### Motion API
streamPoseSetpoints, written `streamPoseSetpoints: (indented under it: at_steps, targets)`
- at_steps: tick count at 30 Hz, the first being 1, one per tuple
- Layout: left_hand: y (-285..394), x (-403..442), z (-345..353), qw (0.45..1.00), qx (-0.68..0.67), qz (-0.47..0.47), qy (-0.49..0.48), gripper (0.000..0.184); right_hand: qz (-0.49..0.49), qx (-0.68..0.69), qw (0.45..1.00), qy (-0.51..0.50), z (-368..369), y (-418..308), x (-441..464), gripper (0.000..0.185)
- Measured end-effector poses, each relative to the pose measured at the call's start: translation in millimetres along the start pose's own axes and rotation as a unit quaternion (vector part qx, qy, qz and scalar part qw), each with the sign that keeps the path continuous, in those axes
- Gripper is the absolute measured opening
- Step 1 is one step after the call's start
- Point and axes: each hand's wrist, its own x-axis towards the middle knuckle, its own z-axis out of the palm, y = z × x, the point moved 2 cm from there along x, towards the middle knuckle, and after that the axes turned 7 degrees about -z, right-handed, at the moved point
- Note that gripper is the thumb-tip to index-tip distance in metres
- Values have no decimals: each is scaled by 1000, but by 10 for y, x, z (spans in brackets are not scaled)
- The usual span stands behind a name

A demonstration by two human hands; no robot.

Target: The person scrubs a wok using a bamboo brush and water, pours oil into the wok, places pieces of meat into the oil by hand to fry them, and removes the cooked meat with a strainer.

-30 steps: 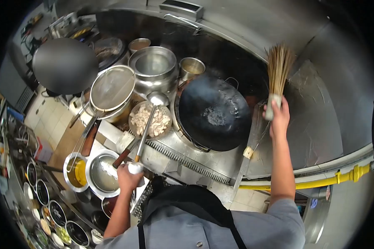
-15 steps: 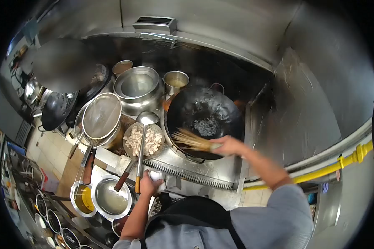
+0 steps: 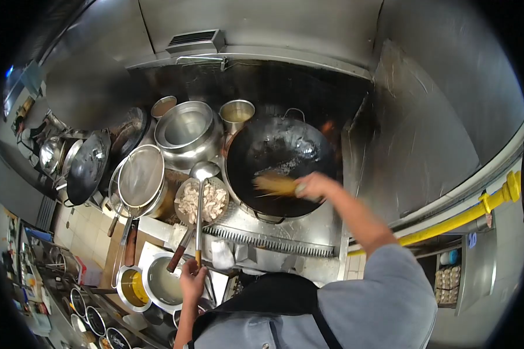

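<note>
My right hand (image 3: 316,187) grips a bamboo wok brush (image 3: 276,185), its bristles blurred inside the large black wok (image 3: 244,187). A little foamy water lies in the wok. At the lower left, my left hand (image 3: 192,281) has its fingers curled at the wooden end of a ladle (image 3: 199,224). The ladle's bowl rests above a strainer that holds pale cut meat pieces (image 3: 186,200). A white cloth (image 3: 222,253) lies just right of the ladle's handle.
A round mesh strainer (image 3: 141,176) and a large steel pot (image 3: 195,152) stand left of the wok. Below are a pot of cloudy liquid (image 3: 167,282) and one with yellow liquid (image 3: 135,288). A yellow pipe (image 3: 448,224) runs along the right.
The brush has swept further into the wok in my right hand. My left hand has moved away from the white cloth to the ladle's handle end. The view has shifted slightly.
</note>
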Motion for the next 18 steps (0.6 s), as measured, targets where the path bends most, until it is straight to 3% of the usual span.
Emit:
streamPoseSetpoints:
  at_steps: [1,2,4,6,8,9,10,11,13,14,15,16,18]
  targets:
    - [-77,-19,-102,1000,-16,15,10,41,-48,-185,979,75,-280,401,225,50]
    - [5,-55,-130,1000,-16,19,15,41,91,-205,943,246,-535,508,230,46]
    - [208,-195,-216,998,-53,0,19,41,93,-81,869,479,-687,349,219,37]
    - [313,-235,-116,997,-72,10,18,41,59,42,831,551,-458,193,465,38]
    - [638,-318,37,990,-119,42,-57,42,40,-33,930,363,183,424,1228,44]
    - [705,-354,43,992,-54,26,-113,41,13,103,976,190,389,-23,909,54]
    - [749,-411,23,988,53,55,-131,40,-78,211,961,162,657,-207,796,60]
    - [733,-470,-45,982,119,64,-129,38,-80,309,945,69,785,-300,706,62]
    - [773,-660,-180,979,179,50,-89,34,-194,159,965,80,640,23,643,57]
    - [568,-715,-225,978,184,50,-90,34,-109,73,990,47,210,29,274,55]
    - [240,-754,-307,991,117,-2,-64,33,-154,-138,973,98,-86,369,367,53]
    - [50,-753,-362,997,46,-50,-35,32,27,-167,966,198,-420,455,287,56]
    - [31,-784,-324,998,29,-49,-21,31,72,-64,891,443,-670,442,200,48]
